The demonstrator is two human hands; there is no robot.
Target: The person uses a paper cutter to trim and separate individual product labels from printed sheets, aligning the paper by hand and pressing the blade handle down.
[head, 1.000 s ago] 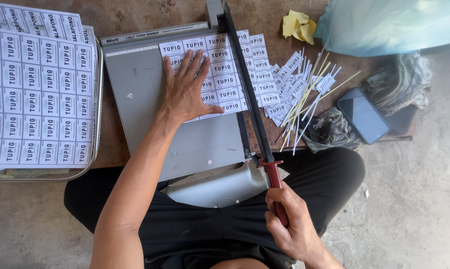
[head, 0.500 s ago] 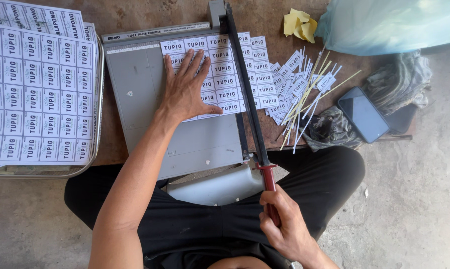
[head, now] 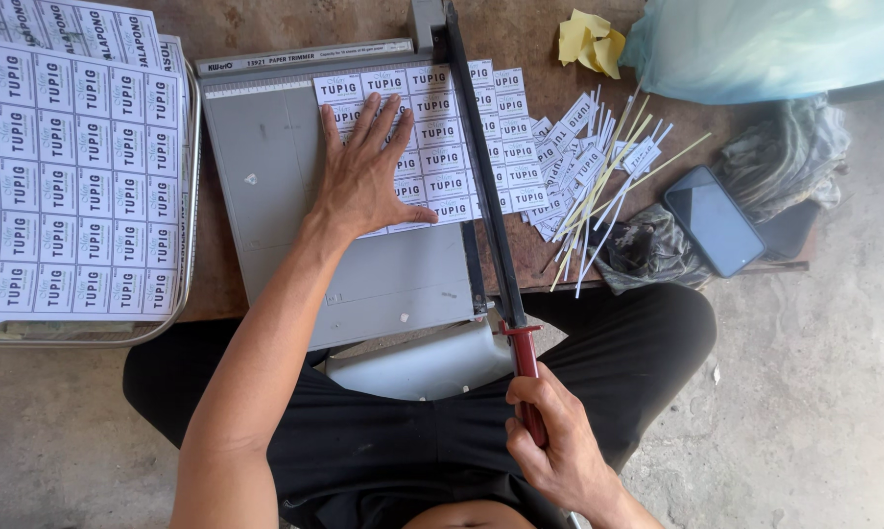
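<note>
Wooden table under trimmer, phone.

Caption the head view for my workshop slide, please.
Left hand presses a label sheet on a paper trimmer; right hand grips its red handle.

One camera only, worn on the person's head, looking almost straight down; the view falls over the lap and onto a low wooden table close in front; the grey paper trimmer fills the centre at arm's reach; concrete floor edges the right side and bottom; no second view shares the scene.
</note>
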